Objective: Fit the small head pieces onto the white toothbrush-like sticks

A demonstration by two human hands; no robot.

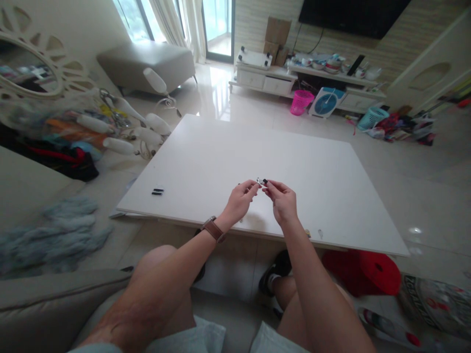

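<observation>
Left hand and right hand meet over the near half of the white worktop; both grips pinch a small silver-and-black piece, seemingly one item, too small to identify. Two black strips lie well apart, toward the worktop's left end.

In front of the white TV cabinet, a pink basket and blue-fronted fan; above it, a black television; on it, assorted bowls.
</observation>
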